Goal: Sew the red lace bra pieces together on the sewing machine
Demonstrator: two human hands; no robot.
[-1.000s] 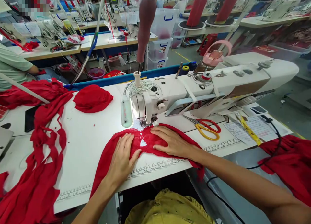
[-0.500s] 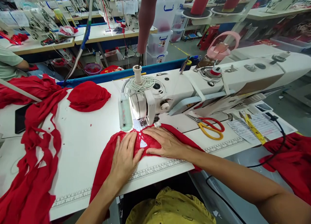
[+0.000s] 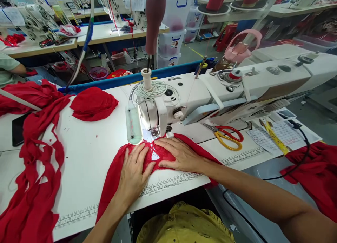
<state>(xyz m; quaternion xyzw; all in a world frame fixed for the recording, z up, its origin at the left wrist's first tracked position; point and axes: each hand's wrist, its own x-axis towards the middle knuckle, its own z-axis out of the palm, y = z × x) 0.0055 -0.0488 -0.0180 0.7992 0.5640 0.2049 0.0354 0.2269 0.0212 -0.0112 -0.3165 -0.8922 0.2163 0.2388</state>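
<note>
A red lace garment piece [image 3: 112, 181] lies under the needle end of a white sewing machine [image 3: 158, 113]. My left hand [image 3: 134, 167] rests flat on its left part, fingers stretched toward the presser foot [image 3: 154, 132]. On the right part, my right hand [image 3: 179, 153] is spread flat, thumb pointing left. Between the hands, crossed red straps and a small opening [image 3: 155, 156] show the pale surface beneath. The fabric's far edge reaches the presser foot; whether the needle is in it I cannot tell.
Scissors [image 3: 228, 136] with red and yellow handles lie right of the hands. A yellow tape measure [image 3: 275, 137] crosses a written sheet. Red cloth strips [image 3: 42, 165] and a folded red pile [image 3: 94, 104] are on the left. A ruler strip [image 3: 79, 215] follows the table's front edge.
The view has shifted slightly. Both hands stay flat on the red fabric in nearly the same place, and the fabric shows no clear movement under the machine.
</note>
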